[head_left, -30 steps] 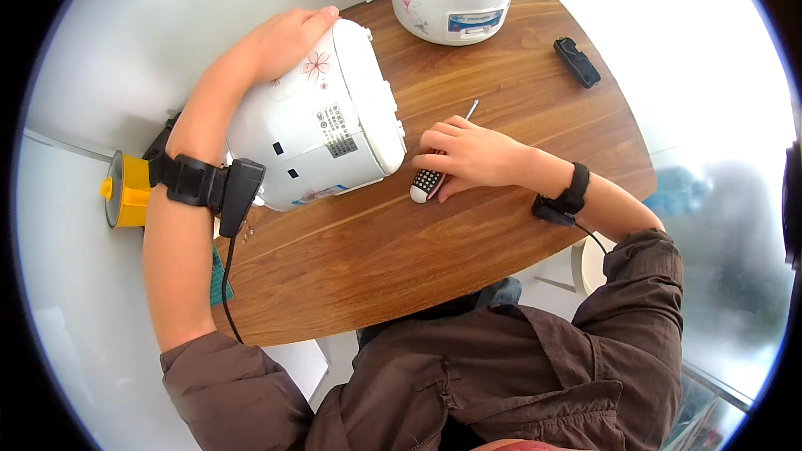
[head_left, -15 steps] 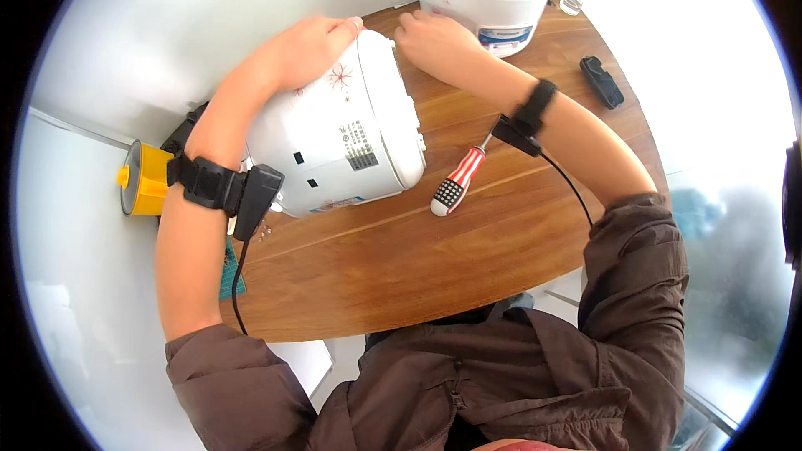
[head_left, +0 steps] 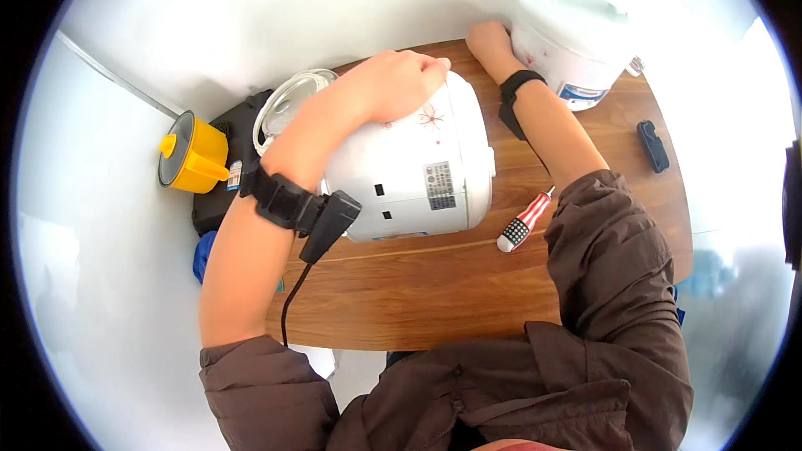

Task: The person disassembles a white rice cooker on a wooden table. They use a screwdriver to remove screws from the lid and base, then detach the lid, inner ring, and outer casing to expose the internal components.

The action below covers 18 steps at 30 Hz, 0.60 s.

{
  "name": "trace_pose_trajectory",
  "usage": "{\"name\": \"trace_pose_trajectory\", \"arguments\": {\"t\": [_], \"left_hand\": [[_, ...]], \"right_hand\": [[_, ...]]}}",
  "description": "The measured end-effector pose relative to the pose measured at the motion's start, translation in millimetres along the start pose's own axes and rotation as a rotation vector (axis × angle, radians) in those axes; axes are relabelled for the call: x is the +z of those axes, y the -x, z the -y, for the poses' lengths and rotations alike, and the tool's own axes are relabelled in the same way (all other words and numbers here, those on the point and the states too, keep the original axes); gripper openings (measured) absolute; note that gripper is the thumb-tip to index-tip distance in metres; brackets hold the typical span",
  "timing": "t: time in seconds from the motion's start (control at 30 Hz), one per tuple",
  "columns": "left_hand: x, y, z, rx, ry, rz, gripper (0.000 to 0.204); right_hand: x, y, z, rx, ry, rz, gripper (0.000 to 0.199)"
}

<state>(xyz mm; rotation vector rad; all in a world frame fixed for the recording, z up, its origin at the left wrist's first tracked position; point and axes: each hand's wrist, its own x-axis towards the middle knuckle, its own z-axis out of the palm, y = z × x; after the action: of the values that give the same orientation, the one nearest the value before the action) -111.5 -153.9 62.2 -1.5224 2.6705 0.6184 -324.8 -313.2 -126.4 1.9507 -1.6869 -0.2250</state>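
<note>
- Broadly, the wooden table point(head_left: 434, 301) filled the middle of the view.
- On it, a white rice cooker point(head_left: 418, 171) lay tipped on its side, near centre.
- A second white cooker point(head_left: 576, 33) stood upright at one o'clock.
- At eleven o'clock, the left hand point(head_left: 397, 83) lay spread over the tipped cooker, fingers pressed flat against its shell.
- At twelve o'clock, the right hand point(head_left: 489, 38) rested on the table beside the upright cooker; whether its fingers gripped anything could not be told.
- A screwdriver point(head_left: 525, 221) lay at three o'clock of the tipped cooker.

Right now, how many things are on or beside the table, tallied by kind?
Rice cookers: 2, one on its side, one upright
Screwdriver: 1
Small black object: 1
Yellow pot: 1
Glass lid: 1
Total: 6
</note>
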Motion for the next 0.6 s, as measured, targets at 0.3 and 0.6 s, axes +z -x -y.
{"name": "trace_pose_trajectory", "arguments": {"t": [0.3,0.6], "left_hand": [[0.2,-8.8,5.0,-0.009,0.022,0.032,0.057],[-3.6,-5.3,2.4,-0.077,0.04,0.082,0.061]], "right_hand": [[-13.5,14.9,-11.2,-0.348,-0.296,-0.26,0.011],[-113.6,48.4,-31.6,0.012,-1.401,-0.605,0.011]]}}
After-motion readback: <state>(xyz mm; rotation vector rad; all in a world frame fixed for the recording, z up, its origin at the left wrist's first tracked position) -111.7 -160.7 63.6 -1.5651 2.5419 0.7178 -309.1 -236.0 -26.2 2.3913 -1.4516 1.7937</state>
